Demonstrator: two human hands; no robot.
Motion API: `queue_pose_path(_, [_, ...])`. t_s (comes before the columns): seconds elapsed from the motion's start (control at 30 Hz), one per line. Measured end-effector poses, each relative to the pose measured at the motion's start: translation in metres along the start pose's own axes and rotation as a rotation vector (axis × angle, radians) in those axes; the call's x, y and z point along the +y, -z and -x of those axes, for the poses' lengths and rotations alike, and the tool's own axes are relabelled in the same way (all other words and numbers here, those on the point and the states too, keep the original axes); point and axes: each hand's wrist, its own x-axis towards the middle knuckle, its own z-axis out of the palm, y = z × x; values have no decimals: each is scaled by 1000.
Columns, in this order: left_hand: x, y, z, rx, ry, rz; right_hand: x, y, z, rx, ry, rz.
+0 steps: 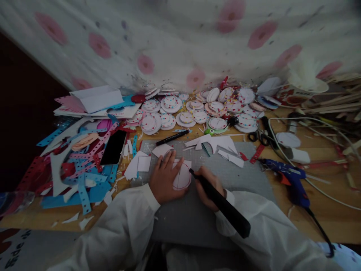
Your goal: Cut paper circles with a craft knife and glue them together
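My left hand (166, 178) lies flat with its fingers spread, pressing a white piece of card (182, 177) onto the grey cutting mat (194, 222). A red circle and a thin straight line are marked on the card. My right hand (209, 186) is closed round a long black pen-like tool (225, 210) with a thick handle. Its tip points at the right edge of the red circle; whether it touches, I cannot tell. Beyond my left hand lie a white offcut (162, 150) and a black marker (172, 137).
Layered white discs with coloured dots (171, 103) crowd the back. Coloured strips and scraps (81, 165) and a phone (113, 148) lie left. At right are scissors (258, 137), a blue glue gun (293, 180), a white cable (318, 186) and wooden sticks (335, 101). A flowered curtain (175, 37) hangs behind.
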Motion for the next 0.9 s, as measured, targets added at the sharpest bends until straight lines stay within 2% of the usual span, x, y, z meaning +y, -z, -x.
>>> queue_pose_path(0.33, [-1,-1,0,11,-1,-3,-7,-9,10,69,-90,24])
queue_pose_path(0.7, [-2,-6,0,56,-15,-24,-15,-15,28,128,-91,19])
queue_pose_path(0.9, [-2,-5,0,68,-22,-35,-21,-23,32,243,-172,-15])
